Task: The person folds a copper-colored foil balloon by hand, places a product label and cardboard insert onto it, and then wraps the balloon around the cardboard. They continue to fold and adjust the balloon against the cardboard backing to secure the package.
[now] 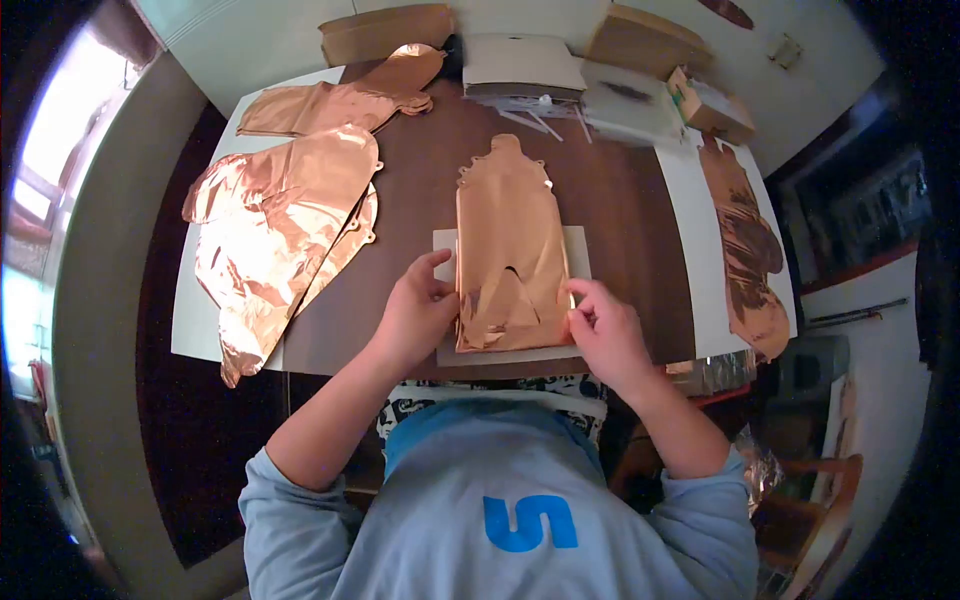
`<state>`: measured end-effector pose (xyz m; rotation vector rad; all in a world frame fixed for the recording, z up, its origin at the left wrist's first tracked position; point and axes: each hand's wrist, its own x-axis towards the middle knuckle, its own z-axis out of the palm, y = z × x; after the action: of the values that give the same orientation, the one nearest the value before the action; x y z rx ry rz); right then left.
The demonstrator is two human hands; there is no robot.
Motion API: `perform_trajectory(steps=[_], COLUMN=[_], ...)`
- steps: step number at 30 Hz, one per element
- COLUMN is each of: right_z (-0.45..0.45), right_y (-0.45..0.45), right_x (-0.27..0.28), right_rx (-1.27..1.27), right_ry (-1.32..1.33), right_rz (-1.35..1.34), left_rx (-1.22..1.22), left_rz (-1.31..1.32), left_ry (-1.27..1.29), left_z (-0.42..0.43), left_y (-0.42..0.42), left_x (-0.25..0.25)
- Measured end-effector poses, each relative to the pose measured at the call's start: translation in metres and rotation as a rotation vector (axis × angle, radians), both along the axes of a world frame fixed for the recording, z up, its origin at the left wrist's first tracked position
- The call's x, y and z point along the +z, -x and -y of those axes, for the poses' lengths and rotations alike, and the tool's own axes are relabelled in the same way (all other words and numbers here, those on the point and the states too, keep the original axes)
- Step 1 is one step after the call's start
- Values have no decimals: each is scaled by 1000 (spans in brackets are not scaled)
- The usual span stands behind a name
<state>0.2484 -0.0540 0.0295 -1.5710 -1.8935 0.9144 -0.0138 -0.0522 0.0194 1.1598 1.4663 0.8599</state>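
Note:
A folded copper-coloured foil balloon (508, 225) lies lengthwise in front of me, its narrow tab at the far end and small eyelets near its upper corners. Beneath its near half is a white card (577, 243), whose edges show around the foil. My left hand (418, 312) is at the foil's left edge, index finger raised and the other fingers curled against the side. On the opposite edge, my right hand (607, 335) pinches the foil between thumb and fingers. The fingertips at both edges are partly hidden.
Flat copper foil balloons (280, 215) lie in a pile at the left, with more foil balloons (340, 95) behind. A long foil piece (742, 245) rests on the right. A white box (522, 65), white sticks (535, 118) and a small carton (712, 105) stand along the back.

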Motion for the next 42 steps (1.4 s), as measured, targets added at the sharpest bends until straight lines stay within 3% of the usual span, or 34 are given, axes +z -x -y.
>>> perform_trajectory(steps=[3,4,7,10,17,20,23,26,29,32,35,38,42], right_z=[3,5,11,23,36,35,33,34,31,32,31,31,32], right_y=[2,4,16,44,61,60,60,61,59,60,60,61,61], right_x=[-5,-2,2,3,-16,-17,-21,-19,-20,-20,-17,-16,-17], right_rx=[82,93,160,252,387,395,411,403,431,427,445,426,406], right_ry=[-374,-314,-469,-521,-410,-373,-344,-356,-321,-310,-281,-325,-340], right_rz=[226,299,319,231,482,482,485,498,487,501,550,513,520], left_rx=[21,31,13,36,22,144,79,-28,-156,-453,-578,-509,-533], left_rz=[34,46,28,23,74,289,165,-247,-721,-754,-844,-660,-636], left_ry=[-27,-27,-25,-34,-22,176,105,-92,-528,-977,-992,-888,-865], left_z=[-1,0,0,1,6,8,8,9,14,12,12,6,3], left_y=[-2,-3,-1,-6,-1,-9,-3,4,9,12,9,17,24], left_x=[-4,-2,-1,1,-4,29,29,36,33,19,-1,-11,-10])
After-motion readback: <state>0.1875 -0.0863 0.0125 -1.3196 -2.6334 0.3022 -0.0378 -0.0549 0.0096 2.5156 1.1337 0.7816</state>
